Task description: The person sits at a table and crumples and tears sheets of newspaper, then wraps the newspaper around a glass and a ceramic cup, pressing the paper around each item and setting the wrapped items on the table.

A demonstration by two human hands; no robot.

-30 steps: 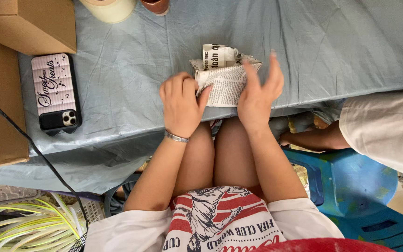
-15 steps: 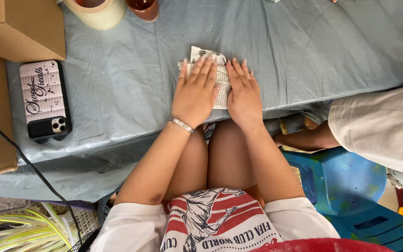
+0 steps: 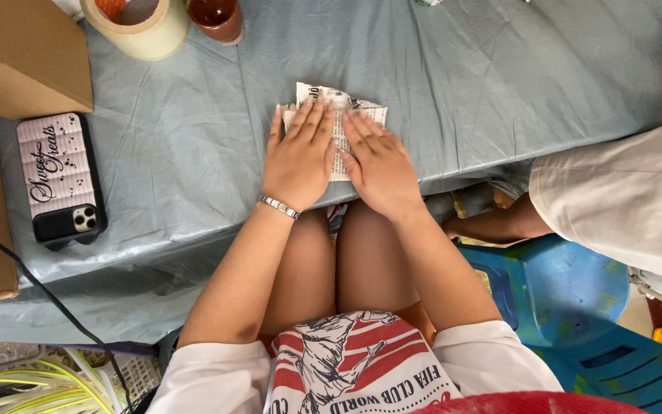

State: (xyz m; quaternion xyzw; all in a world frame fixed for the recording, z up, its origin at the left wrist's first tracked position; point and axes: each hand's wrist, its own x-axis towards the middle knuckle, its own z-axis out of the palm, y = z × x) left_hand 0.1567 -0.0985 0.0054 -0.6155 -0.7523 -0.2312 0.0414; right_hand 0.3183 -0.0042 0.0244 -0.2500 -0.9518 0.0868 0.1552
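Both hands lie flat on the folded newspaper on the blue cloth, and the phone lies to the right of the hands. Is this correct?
Not quite. In the head view, both the left hand and right hand do lie flat on the folded newspaper on the blue cloth, but the phone lies to the left of the hands, not the right.

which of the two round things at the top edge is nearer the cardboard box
The pale tape roll: wide, cream-coloured, hollow in the middle, right beside the cardboard box. The small reddish-brown cup sits further right.
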